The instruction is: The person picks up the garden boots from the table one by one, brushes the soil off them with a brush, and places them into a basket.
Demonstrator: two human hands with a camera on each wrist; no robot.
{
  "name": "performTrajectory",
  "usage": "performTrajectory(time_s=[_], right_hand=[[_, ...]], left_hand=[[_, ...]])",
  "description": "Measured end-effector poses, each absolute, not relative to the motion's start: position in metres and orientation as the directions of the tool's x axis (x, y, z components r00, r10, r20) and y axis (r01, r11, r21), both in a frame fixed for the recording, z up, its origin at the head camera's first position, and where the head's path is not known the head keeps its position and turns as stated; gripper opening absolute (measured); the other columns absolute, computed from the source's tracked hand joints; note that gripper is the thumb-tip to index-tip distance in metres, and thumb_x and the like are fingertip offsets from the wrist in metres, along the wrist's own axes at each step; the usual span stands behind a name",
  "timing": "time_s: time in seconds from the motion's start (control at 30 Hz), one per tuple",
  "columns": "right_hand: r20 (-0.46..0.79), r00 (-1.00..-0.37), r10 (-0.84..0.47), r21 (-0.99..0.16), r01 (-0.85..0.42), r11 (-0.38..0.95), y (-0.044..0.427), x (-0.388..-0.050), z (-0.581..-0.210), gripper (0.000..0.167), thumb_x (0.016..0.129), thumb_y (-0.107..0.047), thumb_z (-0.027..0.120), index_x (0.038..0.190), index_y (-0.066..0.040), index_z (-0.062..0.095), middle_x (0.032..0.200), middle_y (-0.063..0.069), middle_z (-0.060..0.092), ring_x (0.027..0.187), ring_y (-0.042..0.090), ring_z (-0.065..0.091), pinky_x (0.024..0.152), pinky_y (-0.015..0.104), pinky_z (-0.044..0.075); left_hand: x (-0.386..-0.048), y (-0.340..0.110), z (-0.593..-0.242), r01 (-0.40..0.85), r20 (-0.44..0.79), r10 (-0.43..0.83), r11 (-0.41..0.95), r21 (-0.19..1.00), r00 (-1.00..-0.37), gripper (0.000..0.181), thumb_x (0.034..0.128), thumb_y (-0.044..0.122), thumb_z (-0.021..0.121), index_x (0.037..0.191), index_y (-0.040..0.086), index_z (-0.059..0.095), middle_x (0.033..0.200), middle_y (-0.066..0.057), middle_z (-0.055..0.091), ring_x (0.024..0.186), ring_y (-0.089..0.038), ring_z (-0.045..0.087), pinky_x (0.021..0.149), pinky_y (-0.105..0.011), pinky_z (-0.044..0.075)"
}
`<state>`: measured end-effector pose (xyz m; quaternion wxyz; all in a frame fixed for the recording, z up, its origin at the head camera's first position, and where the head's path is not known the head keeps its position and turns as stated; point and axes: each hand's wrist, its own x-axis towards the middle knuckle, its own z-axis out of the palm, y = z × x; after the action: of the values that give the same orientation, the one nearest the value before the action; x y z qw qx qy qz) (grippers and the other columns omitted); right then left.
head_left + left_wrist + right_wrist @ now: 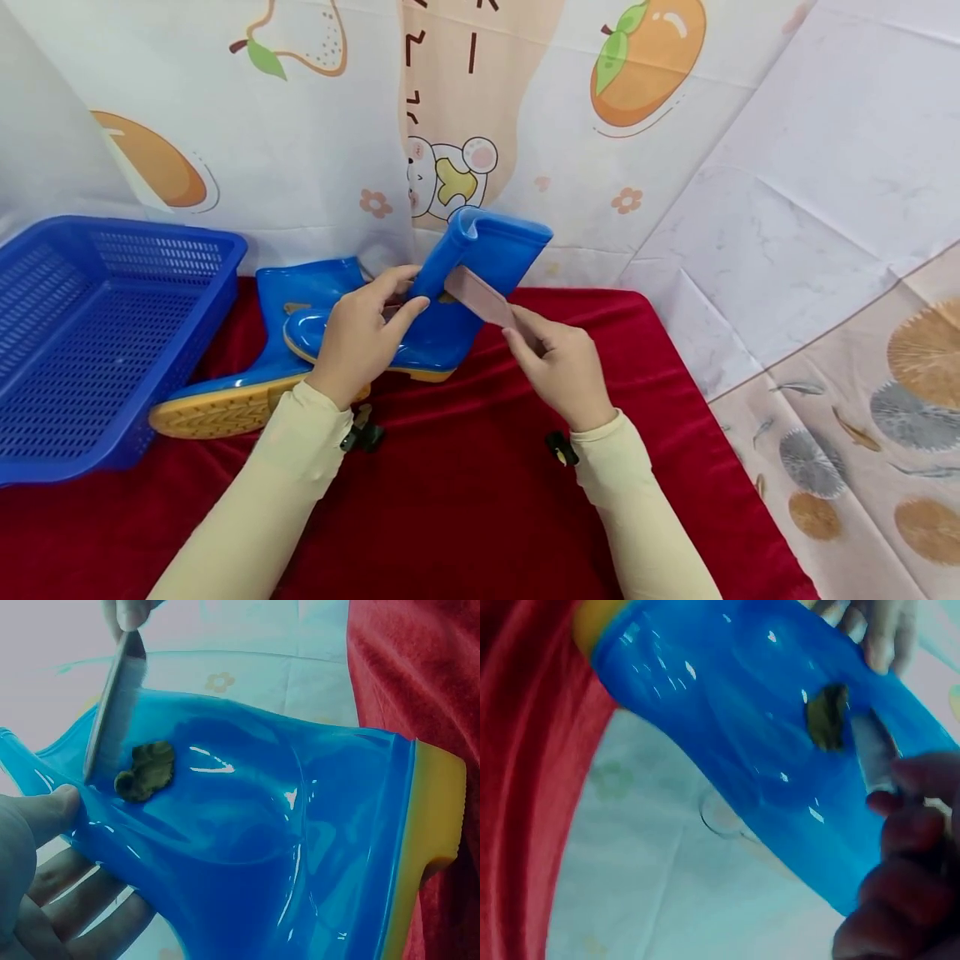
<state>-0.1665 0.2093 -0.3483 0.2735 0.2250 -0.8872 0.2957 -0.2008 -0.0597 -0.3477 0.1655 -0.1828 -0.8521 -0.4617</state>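
Observation:
A blue rubber boot (517, 250) with a yellow sole is tilted above the red cloth. My left hand (363, 333) grips its shaft, thumb on the near side and fingers behind. My right hand (562, 367) holds a brush (480, 296) with a pinkish back; pale bristles show in the left wrist view. The brush lies against the shaft, close beside a brown, mud-like clump (150, 771) stuck to the boot. Behind my left hand, a second blue boot (311, 283) lies on its side with a brown patch on its shaft.
A blue perforated plastic basket (225, 267) stands at the left, against the second boot's sole. Red cloth (465, 500) covers the table, whose edge runs down the right. A white printed curtain (300, 158) hangs right behind the boots.

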Motion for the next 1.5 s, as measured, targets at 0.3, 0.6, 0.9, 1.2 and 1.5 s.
performTrajectory(time_s=[0.3, 0.6, 0.9, 1.2, 1.5], right_hand=[[0.465, -0.86, -0.212, -0.428, -0.427, 0.796, 0.204, -0.167, -0.355, 0.028, 0.098, -0.02, 0.072, 0.125, -0.013, 0.076, 0.079, -0.001, 0.075, 0.049, 0.007, 0.044, 0.047, 0.027, 0.039], [0.65, -0.743, -0.161, -0.465, -0.556, 0.689, 0.215, -0.166, -0.345, 0.022, 0.094, -0.013, 0.074, 0.115, -0.009, 0.079, 0.07, -0.004, 0.068, 0.055, 0.007, 0.049, 0.051, 0.022, 0.041], [0.578, -0.78, -0.24, -0.431, -0.541, 0.722, 0.203, -0.165, -0.353, 0.033, 0.096, -0.016, 0.075, 0.128, -0.01, 0.074, 0.062, -0.006, 0.058, 0.051, 0.007, 0.038, 0.047, 0.026, 0.034], [0.451, -0.87, -0.201, -0.434, -0.41, 0.802, 0.211, -0.169, -0.356, 0.029, 0.095, -0.02, 0.075, 0.123, -0.011, 0.077, 0.088, 0.001, 0.079, 0.054, 0.006, 0.05, 0.051, 0.027, 0.042], [0.523, -0.828, -0.202, -0.474, -0.479, 0.739, 0.208, -0.162, -0.348, 0.021, 0.096, -0.019, 0.072, 0.114, -0.012, 0.08, 0.071, -0.007, 0.07, 0.051, 0.007, 0.048, 0.048, 0.026, 0.041]], left_hand=[[-0.203, -0.063, -0.35, 0.443, 0.445, 0.129, 0.521, 0.73, -0.886, 0.04, 0.1031, 0.026, 0.066, 0.14, 0.014, 0.061, 0.121, -0.011, 0.073, 0.107, -0.031, 0.072, 0.094, -0.054, 0.058], [-0.204, -0.061, -0.349, 0.449, 0.44, 0.146, 0.504, 0.737, -0.886, 0.041, 0.1029, 0.032, 0.065, 0.141, 0.016, 0.061, 0.123, -0.01, 0.073, 0.109, -0.03, 0.072, 0.095, -0.052, 0.058], [-0.203, -0.059, -0.35, 0.47, 0.457, 0.169, 0.539, 0.699, -0.873, 0.039, 0.1034, 0.029, 0.065, 0.14, 0.015, 0.062, 0.117, -0.008, 0.075, 0.103, -0.028, 0.073, 0.091, -0.053, 0.059], [-0.204, -0.06, -0.352, 0.418, 0.425, 0.123, 0.549, 0.724, -0.897, 0.041, 0.1038, 0.029, 0.064, 0.142, 0.015, 0.06, 0.124, -0.012, 0.073, 0.108, -0.031, 0.072, 0.095, -0.053, 0.058], [-0.203, -0.06, -0.351, 0.427, 0.435, 0.115, 0.523, 0.738, -0.893, 0.041, 0.1028, 0.029, 0.066, 0.141, 0.015, 0.061, 0.121, -0.01, 0.073, 0.109, -0.029, 0.072, 0.095, -0.052, 0.058]])
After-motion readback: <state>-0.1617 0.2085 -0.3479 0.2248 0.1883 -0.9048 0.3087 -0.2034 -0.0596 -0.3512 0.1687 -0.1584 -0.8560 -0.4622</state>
